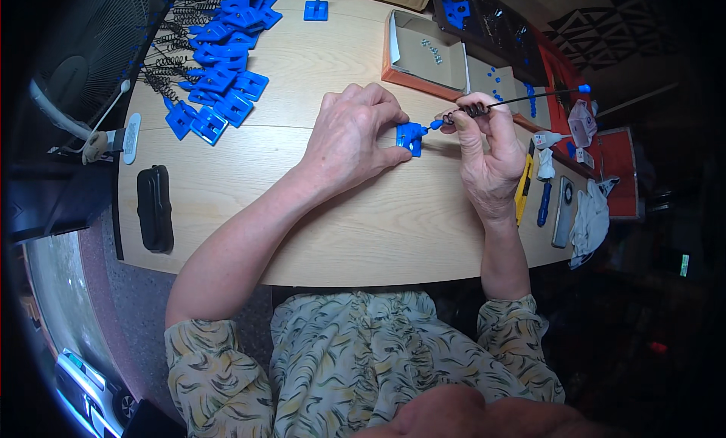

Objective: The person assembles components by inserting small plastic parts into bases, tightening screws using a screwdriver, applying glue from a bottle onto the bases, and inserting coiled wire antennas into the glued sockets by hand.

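Note:
My left hand (348,132) lies low over the middle of the table, thumb and fingers closed on a small blue plastic base (409,141). To its right, my right hand (488,154) pinches a black coiled spring (475,111). A thin black rod runs from the coil toward the right and ends in a blue knob (584,88). The coil's other end carries a small blue tip (436,125), which meets the base or lies right against it; I cannot tell how far it goes in. My fingers cover part of the coil.
Many blue bases with springs (219,67) pile up at the far left; a single blue base (316,11) stands apart. Far right are a cardboard box (389,56) with small metal parts, a yellow cutter (523,190), a white glove (591,222) and a black case (155,209) at left.

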The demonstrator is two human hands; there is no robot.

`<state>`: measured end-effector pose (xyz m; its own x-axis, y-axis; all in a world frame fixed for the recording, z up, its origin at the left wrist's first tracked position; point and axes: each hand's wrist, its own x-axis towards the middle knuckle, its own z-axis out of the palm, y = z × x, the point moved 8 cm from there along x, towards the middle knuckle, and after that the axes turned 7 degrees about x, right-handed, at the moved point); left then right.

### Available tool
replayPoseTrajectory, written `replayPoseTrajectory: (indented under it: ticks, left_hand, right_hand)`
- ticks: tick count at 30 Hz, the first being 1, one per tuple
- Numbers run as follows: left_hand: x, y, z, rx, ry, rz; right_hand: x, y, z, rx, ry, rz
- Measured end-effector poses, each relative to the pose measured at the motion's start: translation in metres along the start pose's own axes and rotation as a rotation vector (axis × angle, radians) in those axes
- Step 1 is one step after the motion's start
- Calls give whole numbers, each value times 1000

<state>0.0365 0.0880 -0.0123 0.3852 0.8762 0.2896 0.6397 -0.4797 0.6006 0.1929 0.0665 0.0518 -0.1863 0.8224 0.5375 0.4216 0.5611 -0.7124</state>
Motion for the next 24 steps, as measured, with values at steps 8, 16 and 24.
replayPoseTrajectory:
  ticks: [8,16,24]
  left_hand:
    - [1,0,1,-1,-14,-6]
    - [0,-1,1,-10,-10,-5]
    - [0,0,1,-2,-15,-3]
  right_hand:
    - [0,1,1,-34,-16,8]
    - [0,-5,0,-58,-13,-50]
    - [-1,-4,-9,93,50,-33]
